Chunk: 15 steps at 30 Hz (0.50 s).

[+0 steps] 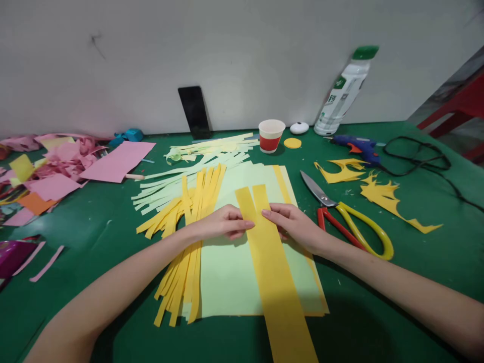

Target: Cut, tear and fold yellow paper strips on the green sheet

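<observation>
A long yellow paper strip [274,272] is held between both hands, its far end split down the middle into two narrower tails. My left hand [230,222] pinches the left edge near the base of the split. Opposite it, my right hand [291,222] grips the right edge, thumb on top and fingers underneath. Below the strip lies a stack of pale green paper sheets [227,277] with some yellow edges showing. Many thin yellow paper strips [194,242] rest on the stack's left side. Scissors [340,212] with red and yellow handles lie beside my right hand.
Pale green strips [162,184] lie behind the yellow ones. Pink paper scraps [64,161] cover the left. Along the wall stand a phone [194,112], a paper cup [270,137] and a leaning bottle [344,93]. A blue glue gun [357,146] and yellow offcuts [393,199] sit right.
</observation>
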Each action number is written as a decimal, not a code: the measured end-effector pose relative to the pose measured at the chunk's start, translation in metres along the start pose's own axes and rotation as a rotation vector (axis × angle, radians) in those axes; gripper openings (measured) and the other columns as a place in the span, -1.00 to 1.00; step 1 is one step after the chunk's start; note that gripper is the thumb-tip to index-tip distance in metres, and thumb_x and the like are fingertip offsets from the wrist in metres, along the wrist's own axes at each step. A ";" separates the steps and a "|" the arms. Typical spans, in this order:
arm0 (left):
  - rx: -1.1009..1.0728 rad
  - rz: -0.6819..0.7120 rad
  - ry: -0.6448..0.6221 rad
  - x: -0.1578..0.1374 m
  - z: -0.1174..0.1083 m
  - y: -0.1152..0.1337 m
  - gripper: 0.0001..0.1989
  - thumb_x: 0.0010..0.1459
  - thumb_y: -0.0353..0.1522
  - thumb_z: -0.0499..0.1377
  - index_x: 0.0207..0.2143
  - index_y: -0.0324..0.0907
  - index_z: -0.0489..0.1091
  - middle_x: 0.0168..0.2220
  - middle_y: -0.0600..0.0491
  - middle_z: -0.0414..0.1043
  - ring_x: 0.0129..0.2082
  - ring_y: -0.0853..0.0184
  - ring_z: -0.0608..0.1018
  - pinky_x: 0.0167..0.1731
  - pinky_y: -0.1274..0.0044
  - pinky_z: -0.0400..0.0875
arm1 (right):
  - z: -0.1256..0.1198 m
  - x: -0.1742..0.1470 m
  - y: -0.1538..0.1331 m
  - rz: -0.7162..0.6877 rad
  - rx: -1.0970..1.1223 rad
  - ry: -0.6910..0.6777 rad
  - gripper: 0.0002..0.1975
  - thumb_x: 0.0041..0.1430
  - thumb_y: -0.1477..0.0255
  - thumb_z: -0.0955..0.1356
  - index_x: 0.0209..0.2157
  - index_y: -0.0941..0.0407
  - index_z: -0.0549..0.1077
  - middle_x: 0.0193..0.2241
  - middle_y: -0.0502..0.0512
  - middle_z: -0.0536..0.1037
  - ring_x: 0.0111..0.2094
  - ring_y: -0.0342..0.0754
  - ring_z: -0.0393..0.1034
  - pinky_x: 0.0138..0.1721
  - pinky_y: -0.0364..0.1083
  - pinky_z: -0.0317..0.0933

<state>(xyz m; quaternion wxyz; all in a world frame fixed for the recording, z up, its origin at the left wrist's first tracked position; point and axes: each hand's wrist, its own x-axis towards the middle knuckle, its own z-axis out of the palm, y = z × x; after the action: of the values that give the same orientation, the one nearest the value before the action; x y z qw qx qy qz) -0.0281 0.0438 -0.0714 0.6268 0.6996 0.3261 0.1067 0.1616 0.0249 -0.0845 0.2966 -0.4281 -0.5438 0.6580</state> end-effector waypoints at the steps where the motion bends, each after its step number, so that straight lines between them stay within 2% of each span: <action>1: -0.005 -0.005 -0.008 0.000 0.000 0.000 -0.55 0.14 -0.18 0.00 -0.73 -0.23 0.19 -0.78 0.18 0.09 -0.76 0.53 0.14 -0.64 0.58 0.05 | 0.001 -0.001 0.002 -0.005 0.010 0.006 -0.63 -0.01 0.15 0.29 -0.60 0.15 0.19 -0.72 -0.17 0.14 -0.71 -0.31 -0.01 -0.68 -0.23 -0.13; 4: -0.018 -0.015 0.012 0.000 0.001 0.000 -0.55 0.14 -0.19 0.01 -0.72 -0.23 0.21 -0.79 0.19 0.07 -0.76 0.53 0.13 -0.65 0.58 0.05 | 0.004 -0.003 0.006 -0.019 0.032 0.040 -0.64 0.03 0.15 0.26 -0.59 0.14 0.17 -0.70 -0.17 0.12 -0.70 -0.31 -0.03 -0.68 -0.23 -0.13; 9: -0.021 -0.006 0.117 0.003 0.005 -0.001 -0.58 0.11 -0.24 0.06 -0.75 -0.22 0.19 -0.75 0.16 0.13 -0.72 0.53 0.17 -0.62 0.57 0.08 | 0.007 -0.006 0.008 -0.032 0.026 0.113 -0.67 0.07 0.20 0.24 -0.60 0.13 0.15 -0.68 -0.15 0.09 -0.68 -0.29 -0.03 -0.67 -0.22 -0.13; 15: -0.060 0.000 0.208 0.007 0.010 -0.003 -0.60 0.06 -0.30 0.08 -0.78 -0.19 0.13 -0.78 0.19 0.01 -0.75 0.52 0.07 -0.69 0.55 -0.03 | 0.008 -0.005 0.006 -0.065 -0.065 0.225 -0.66 0.08 0.29 0.26 -0.66 0.12 0.11 -0.70 -0.13 0.08 -0.68 -0.28 -0.01 -0.67 -0.21 -0.09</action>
<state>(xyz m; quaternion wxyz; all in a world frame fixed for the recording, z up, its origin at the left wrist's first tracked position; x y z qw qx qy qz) -0.0185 0.0399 -0.0778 0.6104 0.6655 0.3860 0.1885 0.1577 0.0155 -0.0889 0.3629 -0.4907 -0.5420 0.5778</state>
